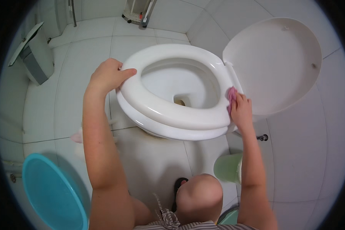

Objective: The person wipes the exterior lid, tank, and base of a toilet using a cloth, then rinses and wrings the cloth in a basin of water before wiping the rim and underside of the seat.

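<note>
A white toilet seat (149, 106) spans the middle of the view, over the white toilet bowl (149, 123). It looks slightly raised at its left end. My left hand (110, 75) grips that end, thumb on top and fingers hidden underneath. In my right hand (242, 110) is a crumpled pink cloth (231, 96), pressed against the seat near the hinge. Beyond the hinge, the toilet lid (273, 66) stands open, leaning back at the right. Brownish residue (179, 102) shows at the bottom of the bowl.
A blue plastic basin (53, 195) stands at the lower left, a green bucket (227, 168) at the lower right. A lidded bin (38, 57) is at the upper left. A wheeled rack (133, 14) stands by the far wall. A wall valve (263, 137) sits behind my right forearm.
</note>
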`<state>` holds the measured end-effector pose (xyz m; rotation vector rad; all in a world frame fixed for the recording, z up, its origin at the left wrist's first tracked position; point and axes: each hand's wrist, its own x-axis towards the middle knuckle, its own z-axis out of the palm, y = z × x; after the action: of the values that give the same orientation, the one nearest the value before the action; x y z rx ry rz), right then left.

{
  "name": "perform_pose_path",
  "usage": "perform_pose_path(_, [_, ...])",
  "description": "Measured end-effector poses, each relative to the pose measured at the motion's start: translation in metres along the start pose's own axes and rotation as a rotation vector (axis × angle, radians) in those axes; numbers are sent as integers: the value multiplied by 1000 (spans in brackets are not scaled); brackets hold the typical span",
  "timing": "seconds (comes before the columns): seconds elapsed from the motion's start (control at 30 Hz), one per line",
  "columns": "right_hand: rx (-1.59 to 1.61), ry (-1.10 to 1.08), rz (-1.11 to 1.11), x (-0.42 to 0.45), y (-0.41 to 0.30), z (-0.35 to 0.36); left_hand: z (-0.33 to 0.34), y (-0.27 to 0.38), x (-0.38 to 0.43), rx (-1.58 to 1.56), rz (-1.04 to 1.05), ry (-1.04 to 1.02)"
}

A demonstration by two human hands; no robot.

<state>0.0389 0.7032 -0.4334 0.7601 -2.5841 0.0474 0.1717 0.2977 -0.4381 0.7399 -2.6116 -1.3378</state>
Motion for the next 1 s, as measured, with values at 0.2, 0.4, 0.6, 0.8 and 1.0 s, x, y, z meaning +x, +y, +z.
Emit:
perform_pose_path(0.2, [160, 18, -22, -72, -44, -37, 1, 3, -1, 53, 34, 28])
perform_pose_path(0.4, [-67, -75, -71, -14, -15, -21, 2, 5, -3, 127, 33, 55])
perform_pose_path(0.6, [-164, 30, -182, 70, 13, 30, 9, 6, 1, 217, 67, 143])
perform_pose_path(0.8, [14, -100, -242, 20, -20, -1, 6, 10, -4, 238, 26, 148])
perform_pose_path(1.0, [191, -61, -380, -47, -122, -50, 1, 20, -6, 292, 46, 79])
